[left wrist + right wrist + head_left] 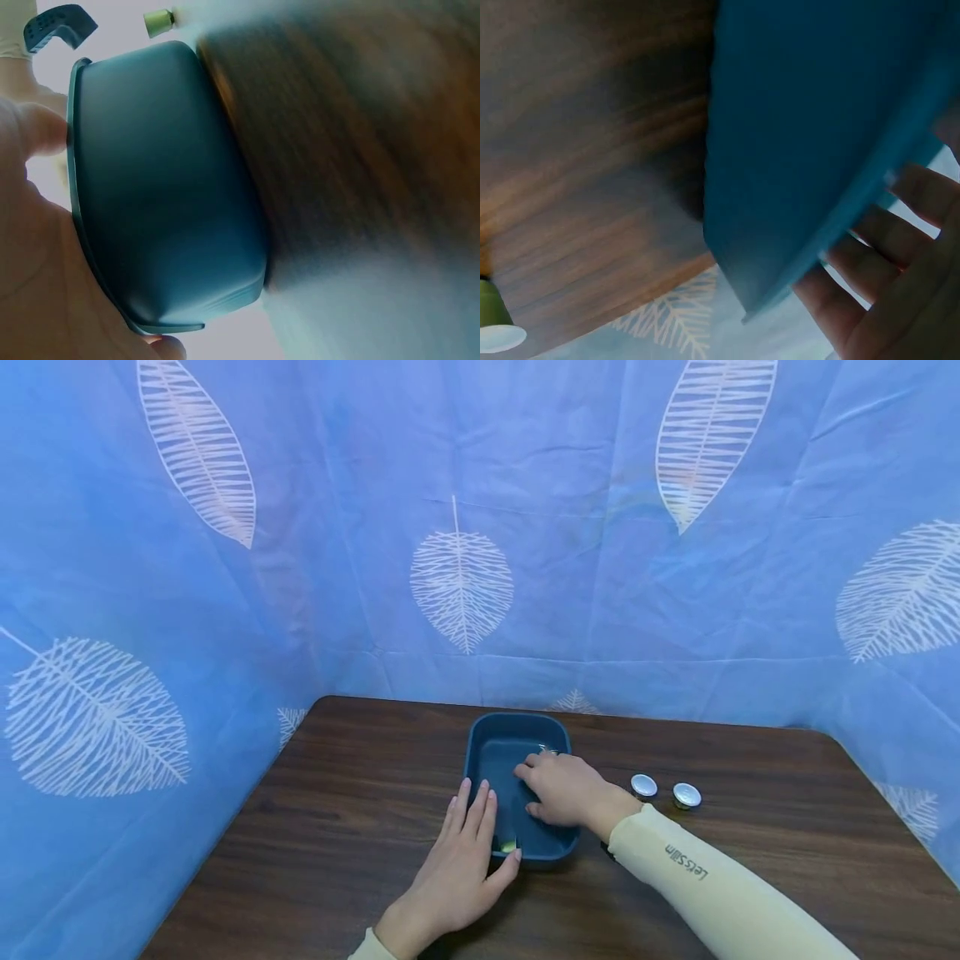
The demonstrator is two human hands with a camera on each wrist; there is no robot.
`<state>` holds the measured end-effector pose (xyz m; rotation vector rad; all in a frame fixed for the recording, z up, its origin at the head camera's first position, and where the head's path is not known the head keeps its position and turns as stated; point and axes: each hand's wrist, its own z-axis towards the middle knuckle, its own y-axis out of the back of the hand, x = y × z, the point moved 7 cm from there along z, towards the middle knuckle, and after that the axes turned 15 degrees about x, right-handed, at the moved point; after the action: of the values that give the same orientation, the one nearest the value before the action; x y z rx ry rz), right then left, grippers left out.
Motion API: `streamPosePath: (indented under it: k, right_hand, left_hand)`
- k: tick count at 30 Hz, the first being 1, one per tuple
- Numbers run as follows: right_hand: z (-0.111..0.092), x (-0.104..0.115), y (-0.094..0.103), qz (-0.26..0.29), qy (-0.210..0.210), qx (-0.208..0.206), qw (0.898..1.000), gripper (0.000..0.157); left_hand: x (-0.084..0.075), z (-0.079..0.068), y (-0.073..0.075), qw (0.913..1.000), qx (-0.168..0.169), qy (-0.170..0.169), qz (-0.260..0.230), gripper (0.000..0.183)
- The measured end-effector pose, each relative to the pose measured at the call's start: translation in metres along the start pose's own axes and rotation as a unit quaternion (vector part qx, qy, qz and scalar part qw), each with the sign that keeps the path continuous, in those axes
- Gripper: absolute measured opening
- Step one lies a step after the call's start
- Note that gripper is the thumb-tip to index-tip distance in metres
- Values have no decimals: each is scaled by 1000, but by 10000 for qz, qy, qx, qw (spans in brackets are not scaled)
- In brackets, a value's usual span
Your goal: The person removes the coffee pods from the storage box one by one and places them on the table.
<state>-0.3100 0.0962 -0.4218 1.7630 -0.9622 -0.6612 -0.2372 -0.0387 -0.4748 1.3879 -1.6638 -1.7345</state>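
A deep blue rectangular bin [517, 714] stands on the table. My left hand [461, 868] lies along its near left corner, fingers straight over the left rim and thumb at the near rim. The right hand [566, 787] reaches over the right rim, its thumb and forefinger apart above the bin floor with nothing seen between them. Something small and shiny [550, 749] shows in the far right corner, partly hidden by the right fingers. A small green piece [508, 845] lies in the near end. In the right wrist view the fingers [870, 259] reach past the bin's rim.
Two small capsules, one left [643, 786] and one right [686, 795], stand lid-up on the dark wooden table [360, 793], right of the bin. A green capsule [495, 322] shows in the right wrist view. Blue cloth [555, 593] with white leaves hangs behind.
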Motion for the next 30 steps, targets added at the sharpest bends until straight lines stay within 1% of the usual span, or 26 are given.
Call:
streamPosePath:
  k: [2,6,11,14,17,25,28,30]
  right_hand:
    - [2,2,-3,-138,21,19,9999,55]
    - [6,4,-7,-365,29,-77,9993,50]
    - [7,3,-8,-474,4,-191,9987,34]
    - [7,3,-9,-458,44,-214,9987,29]
    - [7,2,-9,-409,65,-235,9989,30]
    - [2,2,-8,-414,92,-439,9981,29]
    - [2,1,-9,-386,73,-443,9982,25]
    - [2,0,-11,-316,32,-371,9988,24]
  left_hand:
    - [-1,0,-1,10000,10,9,8,84]
    - [-2,0,-1,10000,-18,39,46,84]
    - [-3,0,0,10000,-9,48,57,84]
    - [-3,0,2,10000,-46,21,36,84]
    - [-3,0,3,10000,-68,-2,-3,83]
    - [-1,-1,0,10000,39,83,-27,84]
    - [-1,-1,0,9999,50,108,7,85]
    - [-1,0,0,10000,36,92,1,85]
